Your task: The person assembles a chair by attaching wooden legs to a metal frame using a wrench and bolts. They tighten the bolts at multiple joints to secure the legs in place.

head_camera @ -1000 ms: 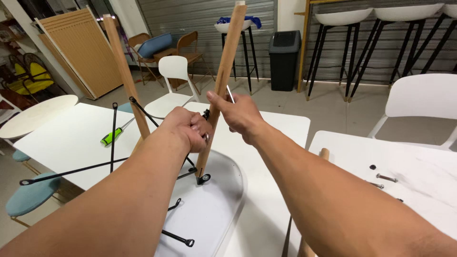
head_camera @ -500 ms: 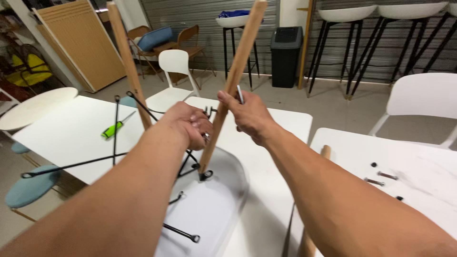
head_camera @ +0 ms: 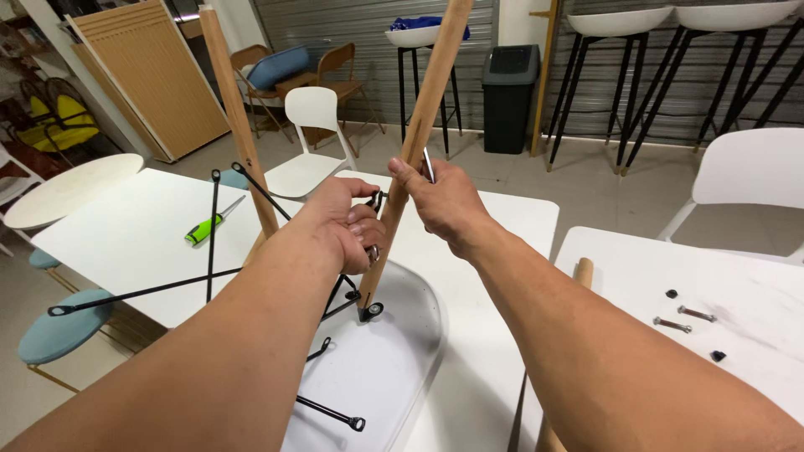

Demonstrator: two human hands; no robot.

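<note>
wooden leg [head_camera: 416,142] leans up-right from seat [head_camera: 377,368]; right hand [head_camera: 440,201] clamped on it, left hand [head_camera: 347,230] pinching hardware just left

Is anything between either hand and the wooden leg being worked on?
Nothing visible. The right hand is wrapped directly around the wooden leg, with a thin metal tool in the same grip. The left hand touches the black wire brace right beside the leg, with no gap showing.

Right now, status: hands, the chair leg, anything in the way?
Left hand at the black metal brace. Right hand grips the wooden leg, small metal tool in fingers. Second wooden leg stands close left.
</note>
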